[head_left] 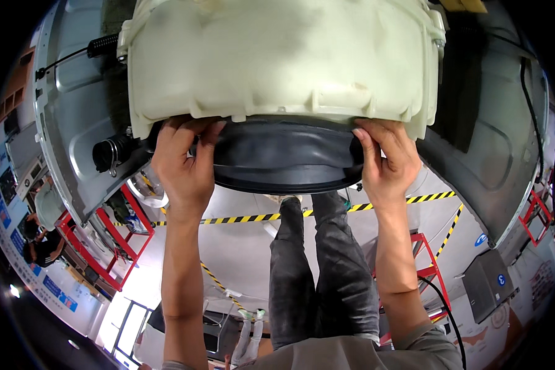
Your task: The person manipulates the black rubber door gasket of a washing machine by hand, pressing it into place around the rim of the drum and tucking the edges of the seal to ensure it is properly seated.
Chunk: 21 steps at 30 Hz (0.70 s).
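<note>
A cream plastic washing machine tub (277, 61) fills the top of the head view. From its front edge hangs a black rubber door gasket (287, 154), its folds and round lip facing me. My left hand (184, 161) pinches the gasket's left side at the tub's rim, thumb in front and fingers behind. On the opposite side my right hand (390, 161) grips it likewise, thumb pressed near the rim. Some fingertips of both hands are hidden behind the rubber and the tub edge.
Grey metal cabinet panels (83, 117) flank the tub. A black hose end with a wire clamp (110, 154) sits by my left hand. Red metal frames (129, 240), yellow-black floor tape (246, 218) and a grey box (488, 285) lie beyond. Other people are at the left and behind.
</note>
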### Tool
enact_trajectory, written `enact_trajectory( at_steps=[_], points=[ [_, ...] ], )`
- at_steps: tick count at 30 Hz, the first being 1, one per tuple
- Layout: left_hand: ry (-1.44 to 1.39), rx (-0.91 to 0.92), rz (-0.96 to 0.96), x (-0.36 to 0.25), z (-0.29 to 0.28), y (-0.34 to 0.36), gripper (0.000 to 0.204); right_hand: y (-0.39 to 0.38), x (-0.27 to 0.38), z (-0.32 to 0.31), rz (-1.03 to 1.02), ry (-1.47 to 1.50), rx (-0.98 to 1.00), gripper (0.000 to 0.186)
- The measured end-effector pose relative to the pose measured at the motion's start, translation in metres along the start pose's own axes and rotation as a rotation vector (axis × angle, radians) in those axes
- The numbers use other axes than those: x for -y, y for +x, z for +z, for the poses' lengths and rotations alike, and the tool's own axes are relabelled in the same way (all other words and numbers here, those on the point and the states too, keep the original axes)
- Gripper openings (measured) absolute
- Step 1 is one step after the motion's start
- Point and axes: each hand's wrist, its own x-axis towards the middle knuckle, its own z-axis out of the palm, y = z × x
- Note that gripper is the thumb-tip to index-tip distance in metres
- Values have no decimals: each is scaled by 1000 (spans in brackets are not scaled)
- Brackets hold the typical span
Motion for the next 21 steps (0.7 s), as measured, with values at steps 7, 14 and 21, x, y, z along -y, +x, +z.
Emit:
enact_trajectory(
  at_steps=[7, 14, 21],
  points=[
    [114, -153, 106, -10, 11, 7, 14, 14, 9, 28, -22, -165, -424, 19],
    [26, -18, -84, -12, 1, -5, 17, -7, -10, -14, 30, -103, -35, 17],
    [233, -72, 237, -66, 10, -21, 24, -33, -43, -18, 326, 99, -21, 24]
  ],
)
